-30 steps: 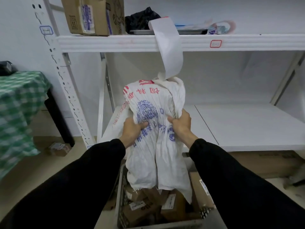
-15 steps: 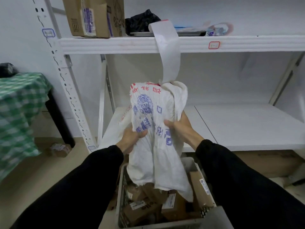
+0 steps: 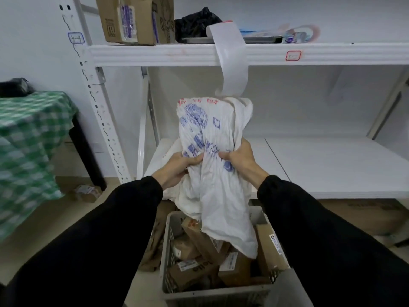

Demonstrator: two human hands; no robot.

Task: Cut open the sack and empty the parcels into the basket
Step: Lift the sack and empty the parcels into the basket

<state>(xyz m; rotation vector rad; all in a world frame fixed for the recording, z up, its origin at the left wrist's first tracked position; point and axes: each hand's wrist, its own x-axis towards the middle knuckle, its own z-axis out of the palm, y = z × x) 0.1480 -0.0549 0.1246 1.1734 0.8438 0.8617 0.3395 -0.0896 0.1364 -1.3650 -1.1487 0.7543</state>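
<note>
Sack (image 3: 205, 129) at centre of view, held up above the basket, open end hanging toward 6 o'clock. Woven plastic, white, limp & heavily creased, blue print w/ a few red characters along the top fold. Hangs nearly flat, so judged mostly emptied. Inside not visible, so can't rule out a parcel stuck in there.

L hand (image 3: 177, 169) at 8 o'clock of the sack, fingers curled, clenching a fistful of fabric. R hand (image 3: 240, 159) at 3 o'clock of the sack, likewise clenched on a gathered fold, thumb across the front. Both grips sit mid-sack, close together. Prob. this bunches the cloth so contents can be shaken or squeezed down & out, w/ the mouth over the basket so whatever drops lands inside.

Basket (image 3: 168, 251) at 6 o'clock, directly under the sack: grey plastic crate, rectangular, perforated walls. Sack's frayed lower edge hangs into it over the parcels (image 3: 199, 242); contact or just above, can't tell. Parcels = small brown cardboard boxes w/ white printed labels, piled at odd angles. One taller box (image 3: 270, 244) leans at the right wall, 5 o'clock.

Surrounds: white metal shelving (image 3: 155, 55) behind, 12 to 3 o'clock, smooth boards, slotted upright. Glossy paper strip (image 3: 232, 56) curls down from the top shelf at 12 o'clock, its end near the sack top. Taped carton (image 3: 128, 21) at 11 o'clock. Green checked cloth (image 3: 28, 134) at 9 o'clock.

Stage: cut looks done; emptying at its tail end.
</note>
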